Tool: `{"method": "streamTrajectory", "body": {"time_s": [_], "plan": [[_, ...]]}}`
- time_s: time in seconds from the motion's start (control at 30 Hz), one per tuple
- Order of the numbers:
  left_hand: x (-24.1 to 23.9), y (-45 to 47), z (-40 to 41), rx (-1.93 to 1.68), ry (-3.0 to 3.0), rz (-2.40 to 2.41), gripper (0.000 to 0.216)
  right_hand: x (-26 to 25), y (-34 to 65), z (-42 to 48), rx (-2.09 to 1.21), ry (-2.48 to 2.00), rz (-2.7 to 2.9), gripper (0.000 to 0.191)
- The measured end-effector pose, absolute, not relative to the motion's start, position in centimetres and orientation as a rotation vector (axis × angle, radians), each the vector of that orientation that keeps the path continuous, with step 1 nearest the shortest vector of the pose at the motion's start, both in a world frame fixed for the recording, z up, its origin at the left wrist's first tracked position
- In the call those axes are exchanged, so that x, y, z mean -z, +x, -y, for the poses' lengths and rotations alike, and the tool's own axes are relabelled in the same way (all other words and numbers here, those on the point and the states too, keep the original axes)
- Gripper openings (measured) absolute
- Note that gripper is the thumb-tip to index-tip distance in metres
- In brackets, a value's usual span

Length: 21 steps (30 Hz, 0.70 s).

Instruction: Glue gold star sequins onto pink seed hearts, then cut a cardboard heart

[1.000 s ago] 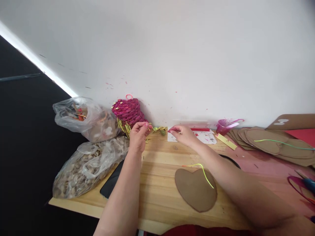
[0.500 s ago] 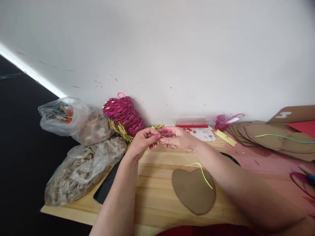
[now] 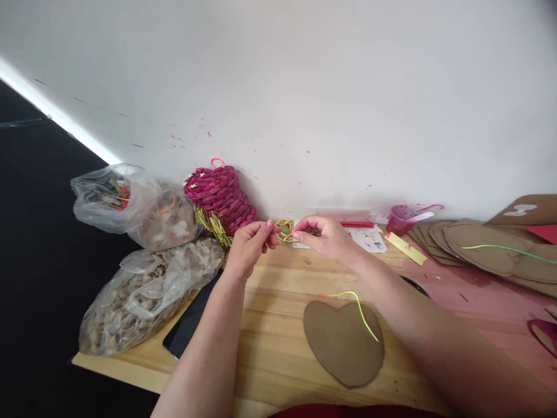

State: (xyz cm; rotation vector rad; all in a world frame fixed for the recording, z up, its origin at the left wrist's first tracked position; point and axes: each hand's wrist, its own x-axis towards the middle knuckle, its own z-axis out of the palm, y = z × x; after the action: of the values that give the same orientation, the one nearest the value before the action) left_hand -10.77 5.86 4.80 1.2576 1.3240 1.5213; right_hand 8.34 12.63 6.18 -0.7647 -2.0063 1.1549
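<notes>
My left hand (image 3: 251,245) is closed in a pinch, thumb against the forefinger, on a thin yellow-green cord. Facing it across a small gap, my right hand (image 3: 321,237) pinches the same cord between thumb and fingertips; the strand is too fine to follow fully. Just behind the gap lies a tangled yellow-green cord bundle (image 3: 285,230) with a round greenish piece at its middle. Nearer to me, a brown cardboard heart (image 3: 339,348) lies flat on the wooden table (image 3: 274,337). A short neon-yellow cord (image 3: 359,303) with an orange end crosses its top edge.
Stacked magenta braided hearts (image 3: 224,200) with yellow tassels lean on the wall. Plastic bags (image 3: 148,307) and a dark tablet-like slab (image 3: 191,319) are at left. Cardboard hearts (image 3: 474,247), a pink cup (image 3: 400,217), a yellow strip (image 3: 405,248) and white paper (image 3: 369,238) are at right.
My hands, which were touching over the cord, have drawn apart sideways. The cord bundle behind them now shows in the gap. The view has shifted slightly.
</notes>
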Motion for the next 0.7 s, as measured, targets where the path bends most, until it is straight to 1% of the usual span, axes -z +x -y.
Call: {"method": "streamTrajectory", "body": {"time_s": [0.17, 0.27, 0.4, 0.5, 0.57, 0.63, 0.7], "plan": [[-5.3, -10.1, -5.4, -1.700, 1.436, -1.506, 0.026, -6.6, 8.6, -12.4, -1.085, -0.756, 1.992, 0.017], [-5.4, -9.9, -5.2, -1.729, 1.587, -1.665, 0.029, -6.5, 8.7, -12.4, -1.031, -0.750, 1.982, 0.016], [-5.4, -9.7, -5.0, -1.777, 2.021, -1.676, 0.021, -6.5, 8.8, -12.5, -0.941, -0.735, 1.988, 0.012], [-5.4, -9.6, -5.0, -1.659, 2.375, -1.774, 0.026, -6.6, 8.7, -12.4, -0.846, -0.713, 2.017, 0.008], [-5.4, -9.4, -5.0, -1.528, 2.484, -1.910, 0.031, -6.7, 8.7, -12.2, -0.767, -0.688, 2.043, 0.007], [-5.3, -9.3, -5.0, -1.440, 2.501, -2.018, 0.028, -6.7, 8.6, -12.1, -0.705, -0.661, 2.070, 0.007], [-5.3, -9.2, -5.0, -1.398, 2.484, -2.062, 0.021, -6.7, 8.6, -12.0, -0.672, -0.639, 2.091, 0.007]]}}
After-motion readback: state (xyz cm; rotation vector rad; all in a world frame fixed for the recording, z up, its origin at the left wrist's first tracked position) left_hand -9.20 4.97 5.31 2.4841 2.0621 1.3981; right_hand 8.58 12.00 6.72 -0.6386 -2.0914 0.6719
